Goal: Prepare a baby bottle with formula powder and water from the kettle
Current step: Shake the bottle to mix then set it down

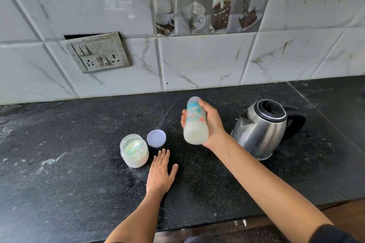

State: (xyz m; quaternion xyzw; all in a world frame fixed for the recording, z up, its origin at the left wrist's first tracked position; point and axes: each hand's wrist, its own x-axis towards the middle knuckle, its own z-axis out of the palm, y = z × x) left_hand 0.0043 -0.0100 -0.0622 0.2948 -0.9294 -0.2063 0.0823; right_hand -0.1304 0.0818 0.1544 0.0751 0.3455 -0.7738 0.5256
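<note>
Black granite counter (79, 183), marble-tile wall behind. Your right hand (212, 124) grips the capped baby bottle (195, 124) in the air, milky mix inside, long axis near upright, cap tilted away. Left hand (161, 171) rests flat, released, beside the open formula jar (134, 151); kettle (262, 128) stands right.

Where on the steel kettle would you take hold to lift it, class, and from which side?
Grip the black handle of the kettle, coming from the right. It loops out on that side, opposite the spout that points left toward the bottle. The right hand holds that bottle.
</note>
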